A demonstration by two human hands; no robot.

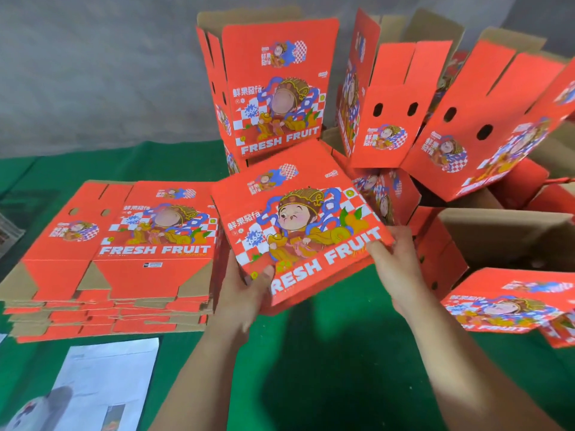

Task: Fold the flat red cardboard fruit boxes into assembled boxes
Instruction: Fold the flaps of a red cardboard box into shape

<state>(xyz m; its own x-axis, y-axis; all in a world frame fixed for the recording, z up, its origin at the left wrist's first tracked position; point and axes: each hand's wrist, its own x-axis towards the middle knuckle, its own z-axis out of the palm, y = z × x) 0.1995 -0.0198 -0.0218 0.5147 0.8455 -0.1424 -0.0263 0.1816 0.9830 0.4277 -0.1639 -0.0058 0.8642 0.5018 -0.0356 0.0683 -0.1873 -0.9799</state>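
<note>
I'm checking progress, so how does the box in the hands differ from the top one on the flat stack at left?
The held box is lifted off the green table and tilted, gripped by the left hand and right hand; the stack's top box lies flat, untouched. The held box looks partly opened into shape; the stack's top box is fully flat, bottom flaps spread. Both are red with the same FRESH FRUIT cartoon print.

bench (326, 362): green cover | left: stack of flat red boxes (118, 259) | near left: white paper sheet (105, 377) | far centre: upright assembled box (273, 88) | right: pile of assembled boxes (460, 126), some tilted, some on their sides
</note>
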